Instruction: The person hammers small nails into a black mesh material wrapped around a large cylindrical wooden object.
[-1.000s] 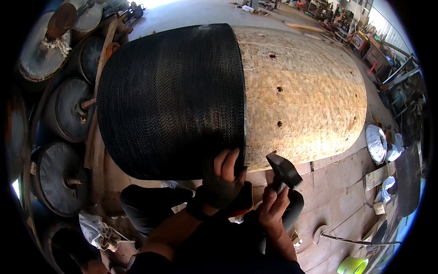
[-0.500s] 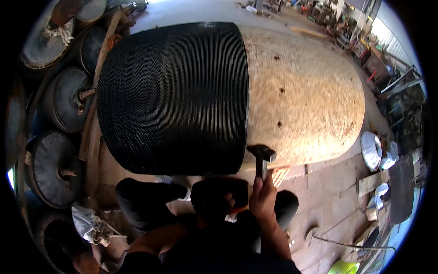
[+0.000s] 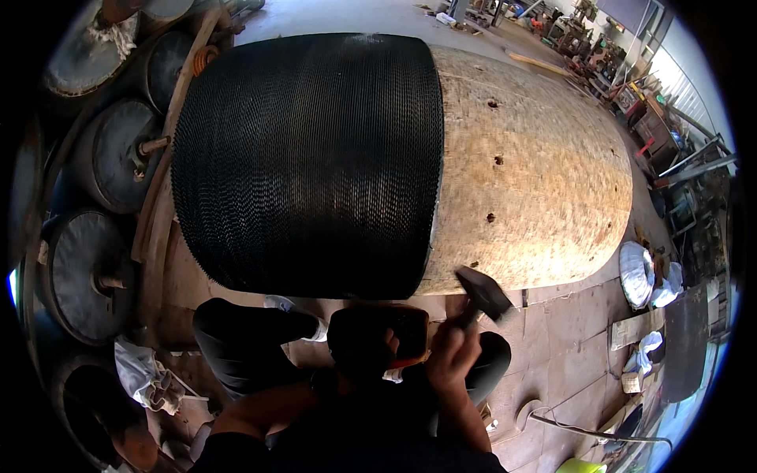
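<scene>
A large drum lies on its side in front of me. Its left part is wrapped in a black, finely ridged covering (image 3: 307, 165) with a toothed edge; bare pale wood (image 3: 544, 173) with several dark holes makes up the right part. My right hand (image 3: 453, 352) is closed around a hammer's handle. The hammer head (image 3: 482, 293), slightly blurred, is at the near lower edge of the wood, right of the covering. Between my knees is a dark container (image 3: 410, 335) with an orange-yellow edge. My left hand (image 3: 390, 342) is over it, mostly in shadow, its fingers hard to make out.
Dark round drums with protruding shafts (image 3: 110, 281) line the left side, along a wooden beam (image 3: 162, 260). A crumpled white bag (image 3: 150, 378) lies lower left. On the tiled floor at right are a white bundle (image 3: 635, 274), boards (image 3: 637, 329) and a metal rod (image 3: 599, 433).
My right hand has tilted the hammer, and its head has moved right and slightly down, away from the covering's edge. The whole view has shifted a little.
</scene>
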`<state>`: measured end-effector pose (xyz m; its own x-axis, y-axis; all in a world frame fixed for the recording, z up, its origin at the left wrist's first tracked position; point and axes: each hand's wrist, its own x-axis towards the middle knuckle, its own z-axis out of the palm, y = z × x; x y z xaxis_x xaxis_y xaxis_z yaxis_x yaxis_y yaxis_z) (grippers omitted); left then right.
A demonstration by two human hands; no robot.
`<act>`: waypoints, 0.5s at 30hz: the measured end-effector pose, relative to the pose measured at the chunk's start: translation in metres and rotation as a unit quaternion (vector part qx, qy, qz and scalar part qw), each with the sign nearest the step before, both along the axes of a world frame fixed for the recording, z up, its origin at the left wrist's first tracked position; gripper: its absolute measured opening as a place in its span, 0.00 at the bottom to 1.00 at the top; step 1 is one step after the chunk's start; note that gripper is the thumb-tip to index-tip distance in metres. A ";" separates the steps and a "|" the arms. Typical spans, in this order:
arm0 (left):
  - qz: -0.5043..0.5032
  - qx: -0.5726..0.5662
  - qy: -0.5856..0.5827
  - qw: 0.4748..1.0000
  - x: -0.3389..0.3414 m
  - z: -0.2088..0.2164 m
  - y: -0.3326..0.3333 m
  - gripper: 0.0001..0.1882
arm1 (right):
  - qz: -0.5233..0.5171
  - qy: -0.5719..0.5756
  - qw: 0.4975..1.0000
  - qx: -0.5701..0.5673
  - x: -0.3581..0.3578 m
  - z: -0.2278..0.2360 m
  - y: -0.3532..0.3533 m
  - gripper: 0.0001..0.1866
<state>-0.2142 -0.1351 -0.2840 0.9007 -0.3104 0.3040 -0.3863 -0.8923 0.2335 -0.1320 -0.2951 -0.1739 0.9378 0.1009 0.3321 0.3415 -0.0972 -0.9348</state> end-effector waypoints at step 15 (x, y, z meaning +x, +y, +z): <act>0.029 -0.107 -0.078 0.991 0.001 -0.024 -0.006 0.10 | -0.101 -0.083 0.979 -0.154 0.025 -0.007 0.014 0.12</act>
